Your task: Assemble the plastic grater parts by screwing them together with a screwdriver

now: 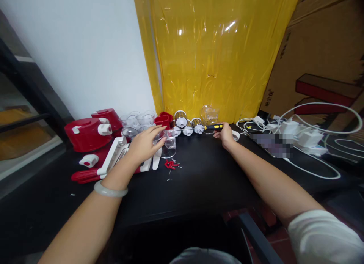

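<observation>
My right hand (226, 135) grips the black and yellow handle of a screwdriver (214, 126). Its thin shaft points left toward my left hand (149, 142). The fingers of that hand are stretched out and apart, beside a clear plastic cup (170, 152); whether they touch it I cannot tell. In front of the cup lie small red plastic parts (171, 164) with several loose screws. White cylinders with dark grated drums (181, 119) are stacked behind the shaft. Left of my hand stand red housings (83, 135) with white knobs, and a white and red frame (112, 156).
More clear cups (139, 120) and red pieces (162, 121) stand at the back. On the right are a phone (269, 144), white chargers (309, 137) and looping cables. Yellow plastic sheeting (216, 55) and a cardboard box (321, 59) rise behind the black table (204, 180).
</observation>
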`<state>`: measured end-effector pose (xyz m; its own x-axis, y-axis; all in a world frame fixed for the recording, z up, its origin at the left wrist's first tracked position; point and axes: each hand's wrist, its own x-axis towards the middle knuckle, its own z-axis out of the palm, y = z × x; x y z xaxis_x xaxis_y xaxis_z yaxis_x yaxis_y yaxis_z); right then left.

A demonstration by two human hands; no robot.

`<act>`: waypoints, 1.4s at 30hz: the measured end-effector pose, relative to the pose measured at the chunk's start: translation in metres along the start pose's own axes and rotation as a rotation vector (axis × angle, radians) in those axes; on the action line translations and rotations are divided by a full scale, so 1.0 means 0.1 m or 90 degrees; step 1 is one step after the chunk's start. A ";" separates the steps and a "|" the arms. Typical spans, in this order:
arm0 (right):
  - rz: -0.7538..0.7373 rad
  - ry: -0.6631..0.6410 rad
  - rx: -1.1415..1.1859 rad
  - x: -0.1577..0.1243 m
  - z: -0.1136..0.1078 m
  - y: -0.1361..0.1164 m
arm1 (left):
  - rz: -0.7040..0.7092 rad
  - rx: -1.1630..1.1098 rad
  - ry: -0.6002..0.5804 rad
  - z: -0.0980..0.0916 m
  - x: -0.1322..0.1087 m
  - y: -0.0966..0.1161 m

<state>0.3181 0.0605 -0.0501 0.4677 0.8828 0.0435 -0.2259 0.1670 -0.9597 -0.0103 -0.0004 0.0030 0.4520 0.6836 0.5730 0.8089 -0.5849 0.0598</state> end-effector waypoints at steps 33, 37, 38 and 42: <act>-0.098 0.013 0.005 0.11 -0.03 0.11 | 0.003 0.006 0.007 0.01 0.00 0.01; -0.026 -0.003 0.022 0.04 0.00 0.05 | 0.010 0.003 0.014 0.01 0.00 0.00; -0.021 -0.005 0.035 0.03 0.01 0.04 | 0.010 0.004 0.014 0.01 0.00 0.00; -0.021 -0.002 0.058 0.02 0.02 0.04 | 0.006 0.005 0.009 0.00 0.00 0.01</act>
<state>0.3160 0.0638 -0.0532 0.4740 0.8773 0.0759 -0.2864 0.2352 -0.9288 -0.0092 -0.0008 0.0028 0.4538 0.6723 0.5849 0.8079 -0.5873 0.0484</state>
